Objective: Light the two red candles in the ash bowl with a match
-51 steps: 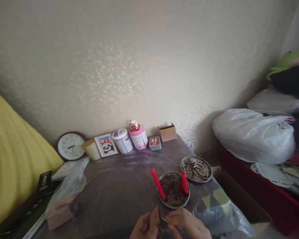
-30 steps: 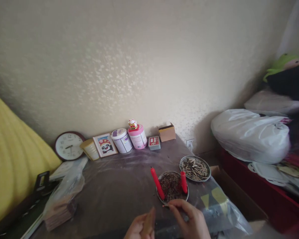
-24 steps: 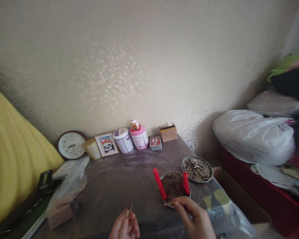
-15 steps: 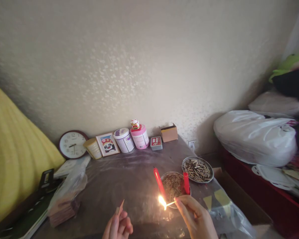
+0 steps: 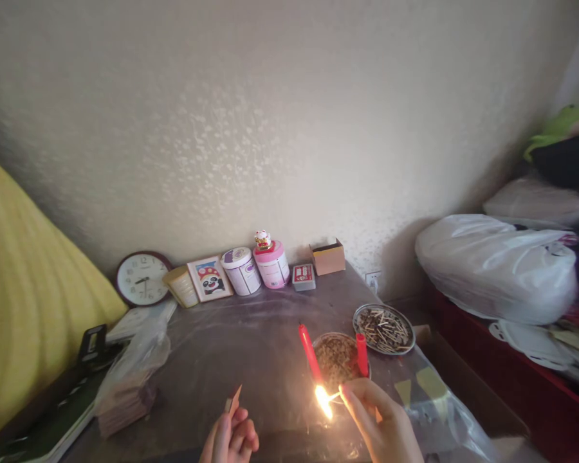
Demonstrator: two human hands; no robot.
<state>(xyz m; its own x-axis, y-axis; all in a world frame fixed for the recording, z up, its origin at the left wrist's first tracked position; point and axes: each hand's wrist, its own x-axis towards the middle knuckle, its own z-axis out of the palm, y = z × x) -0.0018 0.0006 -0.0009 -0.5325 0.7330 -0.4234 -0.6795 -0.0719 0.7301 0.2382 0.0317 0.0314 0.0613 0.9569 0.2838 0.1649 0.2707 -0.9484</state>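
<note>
The right hand point(image 5: 383, 427) pinches a thin, pale match point(image 5: 332, 397), its tip burning bright yellow beside the tilted red candle point(image 5: 309, 354). The left hand point(image 5: 231, 438) grips a small brown matchbox point(image 5: 233, 400) above the table point(image 5: 231, 347).

A pale cream wall with a faint leafy embossed pattern point(image 5: 270, 128) fills most of the view, soft daylight falling across it. Below it stands a dark table under clear plastic sheeting point(image 5: 231, 347), with a white wall socket point(image 5: 372, 280) at its far right corner. A yellow ribbed cushion point(image 5: 24, 302) leans at the left, a dark red cabinet point(image 5: 502, 373) stands at the right
</note>
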